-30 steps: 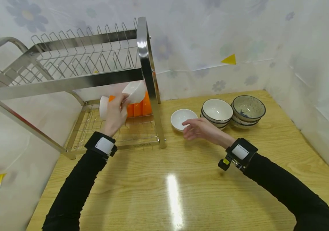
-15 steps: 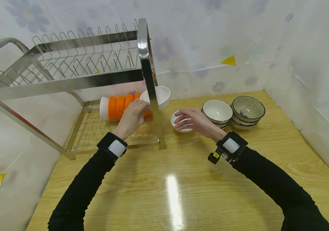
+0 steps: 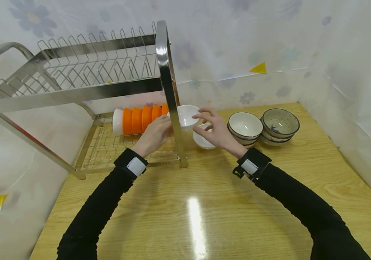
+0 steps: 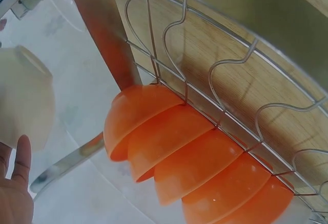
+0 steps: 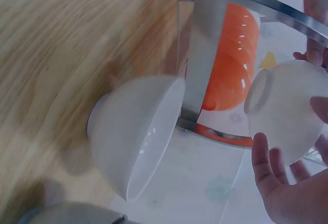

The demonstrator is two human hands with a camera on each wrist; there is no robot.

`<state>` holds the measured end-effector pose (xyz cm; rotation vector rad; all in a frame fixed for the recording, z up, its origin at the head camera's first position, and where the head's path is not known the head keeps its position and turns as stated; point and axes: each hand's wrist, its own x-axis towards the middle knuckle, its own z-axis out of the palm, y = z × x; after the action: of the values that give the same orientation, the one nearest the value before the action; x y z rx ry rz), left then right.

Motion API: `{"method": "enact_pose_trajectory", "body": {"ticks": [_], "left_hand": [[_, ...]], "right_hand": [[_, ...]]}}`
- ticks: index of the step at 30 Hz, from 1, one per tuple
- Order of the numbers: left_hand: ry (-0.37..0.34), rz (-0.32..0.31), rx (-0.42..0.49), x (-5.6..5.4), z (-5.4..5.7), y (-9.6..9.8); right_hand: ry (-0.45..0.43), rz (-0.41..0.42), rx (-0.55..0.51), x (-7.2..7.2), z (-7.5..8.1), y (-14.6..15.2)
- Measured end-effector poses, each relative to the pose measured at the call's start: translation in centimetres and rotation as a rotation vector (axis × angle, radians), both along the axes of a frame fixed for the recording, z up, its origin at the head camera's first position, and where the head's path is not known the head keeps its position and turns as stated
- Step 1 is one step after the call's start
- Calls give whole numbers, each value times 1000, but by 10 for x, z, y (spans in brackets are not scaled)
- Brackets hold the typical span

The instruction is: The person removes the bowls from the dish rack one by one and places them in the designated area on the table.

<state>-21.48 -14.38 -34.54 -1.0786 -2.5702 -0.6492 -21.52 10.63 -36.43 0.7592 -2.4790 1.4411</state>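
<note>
Shifted right since the earlier frame, past dish rack [image 3: 75, 95]: white bowl [image 3: 188, 116]. Hangs just outside rack's right end; round, no long axis. On rack side, apparently pinched at rim by left hand [image 3: 154, 134], the nearer. Lies rackward of right hand [image 3: 216, 130], fingers loosely spread; contact unclear, no grip visible.

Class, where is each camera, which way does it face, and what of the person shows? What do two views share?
Head: worn on the head, facing forward and down at the table and metal rack; left hand, right hand and black sleeves show.
Left wrist: worn there, facing the orange bowls; left hand at the lower left edge.
Right wrist: worn there, facing the held white bowl; both hands at the right.
Head and right wrist views share both hands and the held white bowl.
</note>
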Motion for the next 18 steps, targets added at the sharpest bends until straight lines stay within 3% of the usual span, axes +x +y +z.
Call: {"method": "enact_pose_trajectory", "body": {"ticks": [5,12,15,18], "left_hand": [[-24,-47,0,-1,0,2],[-59,-103,31,-4,-5,0],[-73,-72,49,-5,-7,-5],[-108,1,36,-6,-9,-13]], "right_hand": [[174,20,70,1,-7,1],[233,-38,125,5,-13,9],[241,-73,161,7,-18,13],[248,-100,214,8,-23,18]]}}
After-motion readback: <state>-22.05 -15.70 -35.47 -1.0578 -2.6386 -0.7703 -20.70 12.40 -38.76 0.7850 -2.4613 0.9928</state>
